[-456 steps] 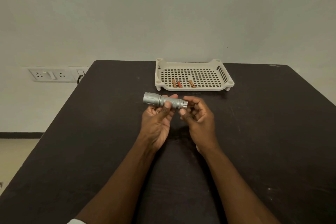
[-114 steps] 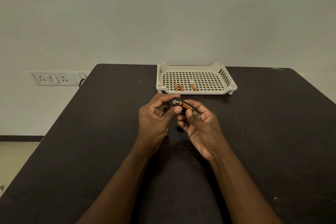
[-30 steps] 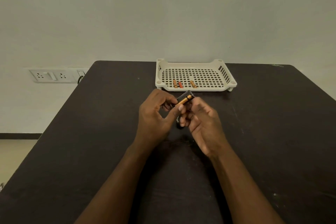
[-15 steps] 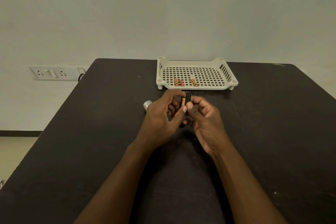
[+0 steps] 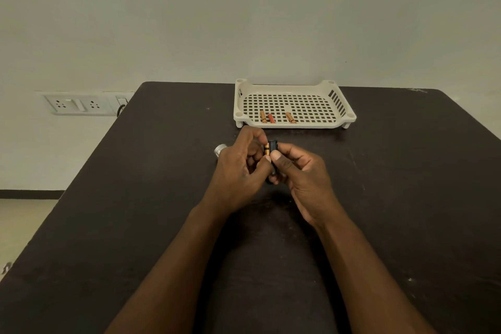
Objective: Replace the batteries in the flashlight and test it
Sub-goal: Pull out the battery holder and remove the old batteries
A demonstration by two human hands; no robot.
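Observation:
My left hand (image 5: 238, 168) and my right hand (image 5: 301, 171) meet over the middle of the dark table (image 5: 135, 198). Between their fingertips stands a black battery holder (image 5: 273, 146), nearly upright, with a copper-and-black battery (image 5: 267, 148) in its left side. My right thumb presses the holder's front; my left fingers pinch at the battery. The silver flashlight body (image 5: 220, 150) lies on the table behind my left hand, mostly hidden. A dark piece (image 5: 271, 179) lies under my hands; what it is cannot be told.
A cream perforated tray (image 5: 336, 95) stands at the table's far edge, holding two copper batteries (image 5: 263, 116) and a red one (image 5: 271, 118). A wall socket panel (image 5: 78, 103) with a plugged cable is at the left, beyond the table's edge.
Over the last second the holder has turned from lying tilted to nearly upright between my fingers. Earlier I held the whole flashlight; its body now lies on the table at the left.

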